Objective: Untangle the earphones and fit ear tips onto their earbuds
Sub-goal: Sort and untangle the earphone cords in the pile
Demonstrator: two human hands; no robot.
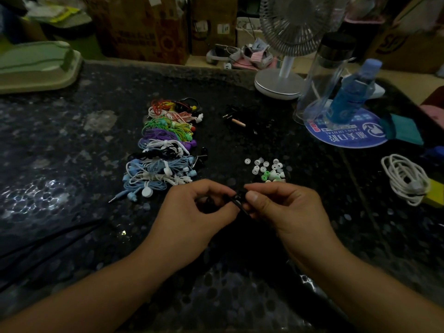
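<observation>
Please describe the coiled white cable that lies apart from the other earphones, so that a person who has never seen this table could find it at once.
Start at the round blue mat under the bottles on the dark table's right side. Nearer the person and further right lies the white cable, one loose coil by a yellow object. Unlike the coloured earphone row at the centre, it lies alone and is plain white.

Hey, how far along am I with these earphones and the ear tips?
Done, it seems: a row of bundled coloured earphones. In hand: your left hand and right hand pinch a black earphone. Left: loose ear tips, a black tangle behind them and a white coil at right.
</observation>
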